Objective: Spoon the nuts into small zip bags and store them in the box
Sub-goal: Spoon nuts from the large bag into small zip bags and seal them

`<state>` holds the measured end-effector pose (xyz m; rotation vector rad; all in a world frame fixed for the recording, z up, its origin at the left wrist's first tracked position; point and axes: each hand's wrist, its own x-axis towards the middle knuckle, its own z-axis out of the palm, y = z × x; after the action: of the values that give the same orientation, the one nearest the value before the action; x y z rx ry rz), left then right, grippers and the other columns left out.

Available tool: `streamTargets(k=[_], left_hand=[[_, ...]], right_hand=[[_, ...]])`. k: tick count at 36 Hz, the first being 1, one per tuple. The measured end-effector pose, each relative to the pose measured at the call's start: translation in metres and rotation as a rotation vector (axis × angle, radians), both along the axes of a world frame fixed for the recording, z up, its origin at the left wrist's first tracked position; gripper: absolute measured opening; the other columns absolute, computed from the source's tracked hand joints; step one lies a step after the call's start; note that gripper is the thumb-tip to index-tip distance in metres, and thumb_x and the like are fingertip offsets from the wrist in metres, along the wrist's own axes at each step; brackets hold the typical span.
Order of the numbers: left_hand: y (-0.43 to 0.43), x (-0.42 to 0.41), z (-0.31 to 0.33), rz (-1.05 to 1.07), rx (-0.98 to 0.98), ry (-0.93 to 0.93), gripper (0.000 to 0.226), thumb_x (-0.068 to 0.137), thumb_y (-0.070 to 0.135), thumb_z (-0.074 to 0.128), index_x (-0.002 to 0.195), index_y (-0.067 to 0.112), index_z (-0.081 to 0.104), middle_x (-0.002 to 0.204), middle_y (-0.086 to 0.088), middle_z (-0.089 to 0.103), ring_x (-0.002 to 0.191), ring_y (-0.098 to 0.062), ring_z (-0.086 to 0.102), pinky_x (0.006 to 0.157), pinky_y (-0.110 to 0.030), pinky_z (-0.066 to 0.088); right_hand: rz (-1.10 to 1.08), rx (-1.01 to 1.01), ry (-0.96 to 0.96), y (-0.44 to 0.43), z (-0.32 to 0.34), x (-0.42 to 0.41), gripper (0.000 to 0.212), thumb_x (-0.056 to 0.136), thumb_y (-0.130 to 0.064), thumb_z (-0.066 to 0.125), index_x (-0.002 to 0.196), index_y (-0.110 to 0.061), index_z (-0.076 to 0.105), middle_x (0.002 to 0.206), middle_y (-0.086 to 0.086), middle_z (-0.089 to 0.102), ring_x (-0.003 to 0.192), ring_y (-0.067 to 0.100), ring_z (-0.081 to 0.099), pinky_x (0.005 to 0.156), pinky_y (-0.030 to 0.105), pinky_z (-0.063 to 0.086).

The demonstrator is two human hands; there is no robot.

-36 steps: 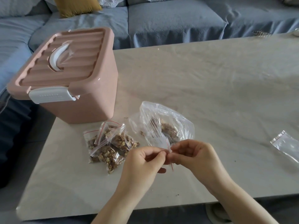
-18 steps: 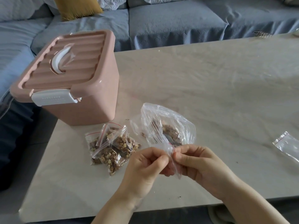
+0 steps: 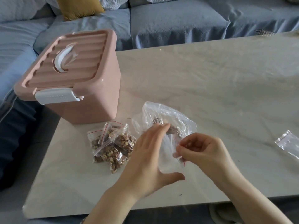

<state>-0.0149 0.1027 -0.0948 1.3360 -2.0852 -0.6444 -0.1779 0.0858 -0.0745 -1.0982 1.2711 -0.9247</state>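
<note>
A pink box [image 3: 77, 81] with its lid shut and a white latch stands at the table's left end. In front of it lie filled small zip bags [image 3: 111, 144] of chopped nuts. A large clear bag [image 3: 168, 117] holding nuts and a spoon sits right of them. My right hand [image 3: 203, 152] pinches an empty small zip bag [image 3: 178, 156] by its red-lined top. My left hand [image 3: 148, 159] is open with fingers spread, its fingertips reaching over the large bag's mouth.
Another empty zip bag [image 3: 289, 143] lies at the right edge of the pale marble table [image 3: 210, 75]. A blue sofa [image 3: 161, 18] with a yellow cushion [image 3: 79, 6] runs behind the table and along its left side.
My left hand has let go of the small bag and opened, moving forward toward the large bag. My right hand keeps hold of the small bag.
</note>
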Motion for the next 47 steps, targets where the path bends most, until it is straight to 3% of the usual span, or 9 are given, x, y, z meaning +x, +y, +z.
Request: streamTargets(k=[4,12,19,24,30,33,39,43,47], left_hand=[[0.002,-0.011,-0.004,0.064,-0.003,0.008,0.078,0.066,0.06,0.061,0.132,0.037,0.026,0.117,0.03,0.044,0.12,0.01,0.034,0.106,-0.016,0.027],[0.004,-0.016,-0.018,0.176,-0.104,-0.051,0.038,0.073,0.047,0.052,0.105,0.029,0.044,0.098,0.021,0.046,0.095,0.002,0.038,0.089,-0.008,0.03],[-0.002,-0.012,-0.02,0.232,-0.217,-0.175,0.038,0.07,0.043,0.055,0.103,0.025,0.052,0.086,0.017,0.061,0.093,-0.005,0.043,0.077,-0.013,0.032],[-0.001,-0.019,-0.019,0.158,-0.333,-0.171,0.032,0.076,0.042,0.052,0.102,0.022,0.052,0.087,0.012,0.066,0.098,-0.008,0.05,0.086,-0.025,0.033],[-0.004,-0.016,-0.02,0.187,-0.299,-0.259,0.042,0.081,0.046,0.051,0.11,0.015,0.052,0.097,0.006,0.067,0.098,-0.014,0.061,0.093,-0.028,0.036],[-0.006,-0.015,-0.017,0.168,-0.308,-0.281,0.037,0.083,0.047,0.045,0.092,0.013,0.058,0.085,0.006,0.064,0.084,-0.015,0.061,0.088,-0.025,0.035],[-0.008,-0.012,-0.021,0.244,-0.206,-0.235,0.026,0.072,0.045,0.062,0.072,0.024,0.046,0.061,0.017,0.048,0.058,-0.005,0.048,0.069,-0.016,0.034],[0.0,-0.008,-0.025,0.365,-0.014,-0.051,0.037,0.068,0.053,0.07,0.07,0.036,0.037,0.057,0.024,0.046,0.061,-0.002,0.055,0.054,-0.004,0.035],[0.007,-0.014,-0.037,0.479,0.2,0.028,0.029,0.068,0.05,0.068,0.075,0.031,0.047,0.074,0.016,0.058,0.082,0.003,0.054,0.064,-0.005,0.037]], right_hand=[[0.064,-0.038,0.037,0.002,0.002,0.004,0.024,0.069,0.002,0.073,0.058,-0.018,0.066,0.062,0.01,0.069,0.057,0.023,0.066,0.056,0.027,0.053],[0.086,-0.42,0.533,0.007,-0.001,0.002,0.035,0.071,-0.007,0.076,0.063,-0.039,0.063,0.08,-0.024,0.062,0.069,-0.001,0.057,0.059,0.009,0.043],[0.317,-0.392,0.482,0.015,0.005,0.004,0.01,0.082,-0.035,0.059,0.089,-0.042,0.064,0.087,-0.024,0.062,0.083,-0.001,0.055,0.07,0.008,0.04],[0.53,-0.299,0.464,0.012,0.0,0.005,0.018,0.092,-0.035,0.046,0.088,-0.028,0.062,0.081,-0.007,0.063,0.079,0.008,0.056,0.074,0.027,0.045],[0.593,-0.227,0.366,0.012,-0.003,-0.001,0.024,0.091,-0.046,0.044,0.108,-0.061,0.044,0.103,-0.019,0.066,0.102,-0.004,0.057,0.089,0.026,0.046],[0.622,-0.229,0.397,0.012,-0.004,-0.002,0.028,0.09,-0.044,0.049,0.117,-0.037,0.051,0.108,-0.015,0.064,0.105,-0.001,0.056,0.09,0.028,0.046],[0.338,-0.24,0.328,0.004,-0.009,-0.016,0.02,0.086,-0.023,0.061,0.085,-0.041,0.071,0.088,-0.024,0.069,0.085,0.002,0.064,0.081,0.022,0.05],[0.094,-0.266,0.682,-0.016,-0.044,-0.05,0.019,0.082,-0.016,0.067,0.095,-0.029,0.069,0.084,-0.018,0.065,0.076,0.004,0.057,0.068,0.004,0.039],[0.209,-0.177,1.014,-0.023,-0.08,-0.071,0.034,0.085,-0.021,0.062,0.119,-0.018,0.058,0.109,-0.002,0.055,0.111,0.019,0.046,0.087,0.022,0.035]])
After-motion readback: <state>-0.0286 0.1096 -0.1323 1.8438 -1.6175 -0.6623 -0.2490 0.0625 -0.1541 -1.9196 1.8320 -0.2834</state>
